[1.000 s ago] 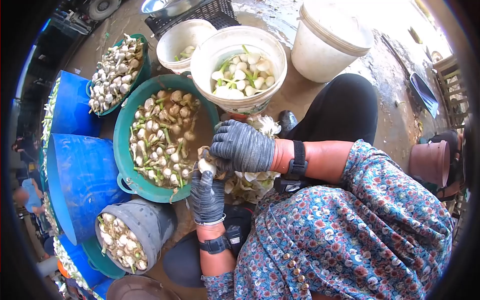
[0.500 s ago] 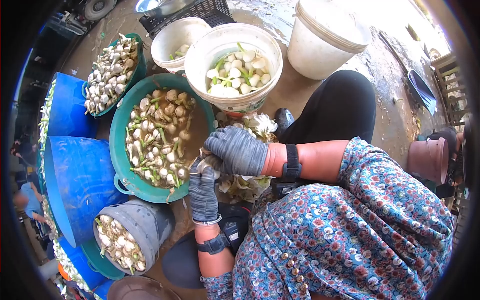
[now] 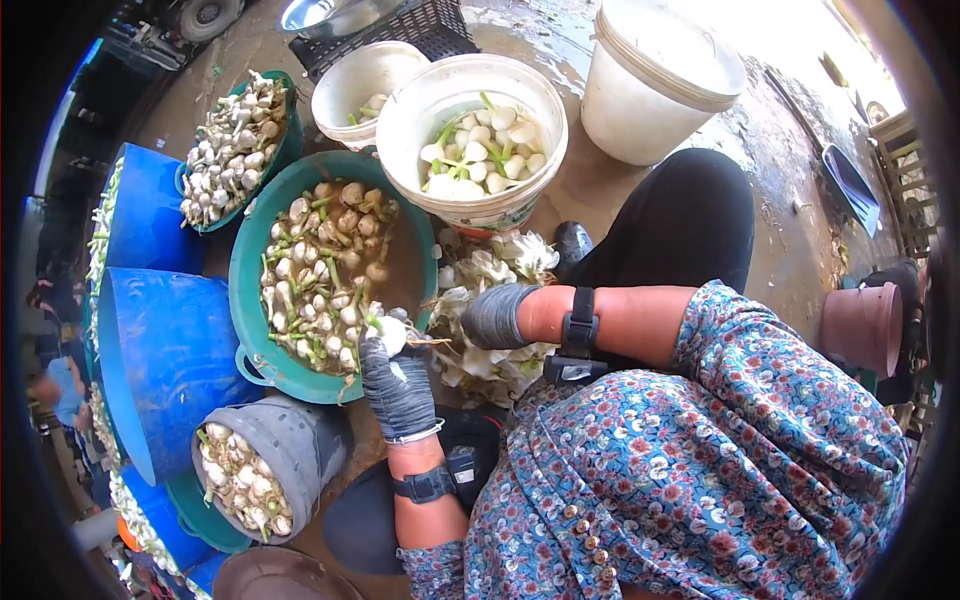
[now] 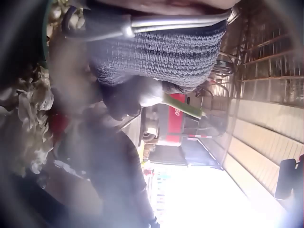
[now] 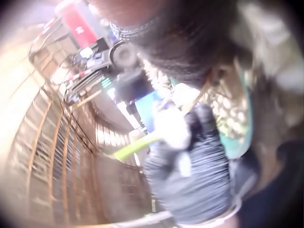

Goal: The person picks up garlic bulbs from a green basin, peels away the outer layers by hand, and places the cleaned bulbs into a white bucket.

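Note:
My gloved left hand [image 3: 400, 395] holds a white garlic bulb [image 3: 391, 336] with a short green stem, over the near rim of the green tub. The right wrist view shows that stem [image 5: 135, 148] pointing away from the fingers. A thin brownish strip of garlic skin [image 3: 432, 342] trails from the bulb toward my gloved right hand [image 3: 497, 316], whose fingers are curled. Close up, the strip [image 5: 203, 93] reaches the right fingertips, though blurred. Beneath the right hand lies a heap of pale peelings [image 3: 490, 372]. Garlic bulbs [image 3: 315, 300] soak in the green tub [image 3: 245, 300].
A white bucket [image 3: 545, 95] of peeled bulbs stands beyond the tub, beside another white bucket [image 3: 330, 85]. A lidded pail [image 3: 635, 110] is further right. Blue barrels [image 3: 175, 370], a grey bucket [image 3: 325, 445] and a smaller green tub [image 3: 292, 150] crowd the left.
The hands were together around the bulb; now the right hand has drawn away rightward over the peelings. The left hand has shifted slightly left, and the bulb shows whiter with its green stem visible.

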A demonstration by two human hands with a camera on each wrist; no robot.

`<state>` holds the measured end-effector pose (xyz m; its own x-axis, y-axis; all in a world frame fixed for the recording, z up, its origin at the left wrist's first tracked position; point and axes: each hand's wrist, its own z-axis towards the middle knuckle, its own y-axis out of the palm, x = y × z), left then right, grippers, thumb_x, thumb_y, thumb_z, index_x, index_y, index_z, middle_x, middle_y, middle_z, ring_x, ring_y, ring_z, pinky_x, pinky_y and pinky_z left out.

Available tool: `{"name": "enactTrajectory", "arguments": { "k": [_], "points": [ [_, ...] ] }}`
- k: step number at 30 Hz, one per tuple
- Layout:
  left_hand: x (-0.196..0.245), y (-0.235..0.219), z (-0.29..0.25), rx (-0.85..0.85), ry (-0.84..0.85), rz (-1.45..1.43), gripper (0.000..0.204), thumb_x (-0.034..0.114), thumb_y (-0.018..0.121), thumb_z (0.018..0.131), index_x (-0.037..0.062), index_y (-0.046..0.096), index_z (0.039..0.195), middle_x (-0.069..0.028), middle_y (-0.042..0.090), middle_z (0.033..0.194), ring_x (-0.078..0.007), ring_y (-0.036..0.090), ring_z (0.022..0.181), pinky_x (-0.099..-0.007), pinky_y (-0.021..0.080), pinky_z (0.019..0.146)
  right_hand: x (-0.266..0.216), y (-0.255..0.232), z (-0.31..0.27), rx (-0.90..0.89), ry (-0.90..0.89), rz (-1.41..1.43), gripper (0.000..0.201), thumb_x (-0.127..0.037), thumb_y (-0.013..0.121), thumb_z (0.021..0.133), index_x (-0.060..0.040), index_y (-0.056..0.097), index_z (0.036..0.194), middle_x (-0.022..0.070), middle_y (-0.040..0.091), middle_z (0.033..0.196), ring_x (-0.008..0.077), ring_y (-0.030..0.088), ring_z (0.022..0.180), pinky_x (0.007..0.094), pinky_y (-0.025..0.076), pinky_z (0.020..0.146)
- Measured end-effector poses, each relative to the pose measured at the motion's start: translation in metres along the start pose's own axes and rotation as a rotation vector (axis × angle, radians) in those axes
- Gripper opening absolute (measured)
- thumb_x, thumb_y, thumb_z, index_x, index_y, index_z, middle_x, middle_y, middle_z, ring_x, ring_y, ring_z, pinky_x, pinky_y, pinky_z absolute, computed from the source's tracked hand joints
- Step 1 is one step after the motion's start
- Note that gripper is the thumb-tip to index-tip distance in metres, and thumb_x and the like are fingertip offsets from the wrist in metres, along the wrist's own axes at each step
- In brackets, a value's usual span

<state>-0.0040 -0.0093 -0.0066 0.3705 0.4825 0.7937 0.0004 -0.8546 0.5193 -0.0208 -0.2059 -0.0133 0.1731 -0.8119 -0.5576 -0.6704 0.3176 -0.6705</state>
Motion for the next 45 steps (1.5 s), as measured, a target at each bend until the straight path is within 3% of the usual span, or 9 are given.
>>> {"name": "enactTrajectory", "arguments": {
  "k": [14,16,18,20,26,36,41,43,45],
  "points": [
    [-0.050,-0.012,-0.004,-0.231,-0.067,1.098,0.040,0.003,0.061,0.084,-0.0002,0.050,0.123,-0.0118,0.061,0.094,-0.0156,0.058,0.084,-0.0286,0.050,0.076,-0.016,-0.079,-0.026,1.016,0.040,0.769,0.012,-0.010,0.062,0.091,-0.0001,0.056,0.095,-0.0014,0.055,0.072,0.0058,0.048,0.067,0.0251,0.044,0.060],
    [-0.047,-0.013,-0.010,-0.325,0.079,1.316,0.042,0.010,0.061,0.085,-0.0006,0.050,0.124,-0.0170,0.062,0.103,-0.0241,0.061,0.090,-0.0328,0.050,0.083,0.034,-0.082,0.008,1.409,-0.102,0.417,0.017,-0.016,0.064,0.087,-0.0005,0.059,0.094,0.0143,0.060,0.070,0.0287,0.055,0.058,0.0387,0.048,0.059],
    [-0.024,0.007,-0.020,-0.455,-0.293,1.364,0.046,0.021,0.060,0.088,0.0001,0.050,0.127,-0.0211,0.059,0.118,-0.0325,0.060,0.104,-0.0372,0.047,0.093,0.043,-0.129,-0.009,1.504,0.191,0.243,0.024,-0.018,0.066,0.086,-0.0014,0.059,0.102,0.0174,0.063,0.078,0.0312,0.061,0.067,0.0397,0.049,0.063],
    [-0.093,-0.056,-0.015,-0.639,0.072,1.562,0.053,0.033,0.060,0.088,0.0027,0.049,0.130,-0.0234,0.054,0.127,-0.0357,0.056,0.114,-0.0404,0.043,0.100,0.023,-0.132,0.011,1.501,0.204,0.189,0.030,-0.021,0.066,0.085,-0.0054,0.059,0.110,0.0174,0.065,0.083,0.0310,0.063,0.071,0.0403,0.050,0.067],
    [0.021,0.000,-0.005,-0.340,-0.475,1.431,0.052,0.037,0.056,0.089,0.0070,0.049,0.131,-0.0267,0.051,0.128,-0.0384,0.053,0.115,-0.0445,0.043,0.098,-0.025,-0.087,0.150,0.570,-0.006,0.105,0.033,-0.028,0.066,0.081,-0.0074,0.060,0.107,0.0184,0.063,0.102,0.0367,0.062,0.094,0.0435,0.050,0.082],
    [-0.018,-0.046,-0.007,-0.143,0.003,1.349,0.061,0.032,0.058,0.089,-0.0005,0.039,0.137,-0.0272,0.051,0.127,-0.0367,0.053,0.116,-0.0414,0.042,0.098,0.056,0.042,0.264,-0.089,0.087,-0.396,0.062,-0.041,0.070,0.073,-0.0073,0.056,0.124,0.0215,0.064,0.112,0.0335,0.063,0.103,0.0413,0.048,0.091],
    [0.006,-0.031,-0.007,0.288,-0.066,0.853,0.059,0.030,0.059,0.090,-0.0021,0.039,0.134,-0.0234,0.055,0.113,-0.0361,0.056,0.109,-0.0380,0.045,0.092,0.002,-0.024,0.180,0.172,-0.107,0.137,0.066,-0.032,0.077,0.072,-0.0049,0.053,0.126,0.0197,0.061,0.117,0.0336,0.059,0.109,0.0404,0.046,0.094],
    [-0.070,-0.109,0.032,0.058,0.231,1.363,0.059,0.043,0.037,0.099,-0.0034,0.040,0.135,-0.0233,0.058,0.113,-0.0328,0.060,0.097,-0.0372,0.047,0.089,-0.003,-0.026,0.135,0.310,-0.321,0.250,0.064,-0.028,0.079,0.073,-0.0020,0.052,0.124,0.0186,0.058,0.115,0.0329,0.057,0.109,0.0401,0.046,0.094],
    [-0.039,-0.084,0.031,0.150,-0.186,0.382,0.049,0.037,0.036,0.100,-0.0038,0.050,0.123,-0.0172,0.060,0.110,-0.0243,0.060,0.092,-0.0359,0.051,0.084,-0.021,-0.032,0.106,0.367,-0.427,0.326,0.070,-0.028,0.080,0.073,-0.0016,0.048,0.130,0.0206,0.051,0.128,0.0345,0.049,0.120,0.0421,0.041,0.102]
  ]
}}
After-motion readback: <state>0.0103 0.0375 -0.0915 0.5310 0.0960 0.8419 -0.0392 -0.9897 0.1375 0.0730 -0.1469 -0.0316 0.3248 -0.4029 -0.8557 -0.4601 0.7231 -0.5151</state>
